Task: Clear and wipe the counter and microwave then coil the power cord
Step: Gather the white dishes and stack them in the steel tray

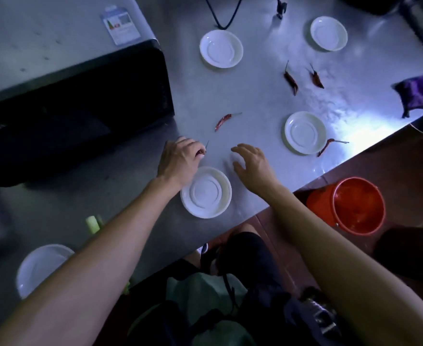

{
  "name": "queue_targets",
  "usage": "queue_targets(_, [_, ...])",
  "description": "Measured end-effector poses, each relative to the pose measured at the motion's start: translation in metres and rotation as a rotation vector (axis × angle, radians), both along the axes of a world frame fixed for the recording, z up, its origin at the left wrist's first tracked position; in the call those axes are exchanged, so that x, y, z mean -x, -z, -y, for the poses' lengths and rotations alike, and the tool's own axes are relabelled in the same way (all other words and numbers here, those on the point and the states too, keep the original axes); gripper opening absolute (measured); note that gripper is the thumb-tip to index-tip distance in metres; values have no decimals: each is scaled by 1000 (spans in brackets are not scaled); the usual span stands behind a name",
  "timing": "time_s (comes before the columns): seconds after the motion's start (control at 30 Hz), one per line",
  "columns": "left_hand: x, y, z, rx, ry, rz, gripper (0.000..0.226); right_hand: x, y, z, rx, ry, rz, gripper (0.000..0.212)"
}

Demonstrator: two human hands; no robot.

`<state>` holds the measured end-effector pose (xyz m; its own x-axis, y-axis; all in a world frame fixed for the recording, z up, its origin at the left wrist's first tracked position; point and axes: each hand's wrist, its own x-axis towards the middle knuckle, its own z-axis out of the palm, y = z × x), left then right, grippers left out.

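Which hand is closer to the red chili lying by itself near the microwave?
Left. The left hand, already pinching another chili, sits just below and left of the loose red chili. The open right hand hovers farther off, below and to its right.
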<state>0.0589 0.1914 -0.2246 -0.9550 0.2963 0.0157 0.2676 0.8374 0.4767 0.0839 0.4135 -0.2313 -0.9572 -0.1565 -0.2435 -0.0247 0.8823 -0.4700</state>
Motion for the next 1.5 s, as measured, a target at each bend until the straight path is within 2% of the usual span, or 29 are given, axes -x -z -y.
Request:
queue_targets(0.43, [18, -11, -8, -56, -233, 66, 7, 126, 20, 2, -89, -314, -46, 42])
queue_targets(0.63, [1, -16, -6, -43, -378, 109, 10, 156, 32, -7, -112, -474, -44, 24])
queue_targets(0.8, [-19, -16, -13, -23, -481, 113, 11, 161, 36, -13, -125, -529, -29, 20])
queue_targets(1.03, [-54, -21, -9, -44, -615, 86, 18, 141, 13, 15, 119, -577, -48, 13])
queue_targets(1.2, [-98, -27, 19, -52, -779, 73, 17, 104, -2, 69, 235, -723, -48, 9])
queue_targets(1.5, [-246, -43, 96, 35, -988, -12, 18, -22, -22, 191, 358, -947, -46, 7])
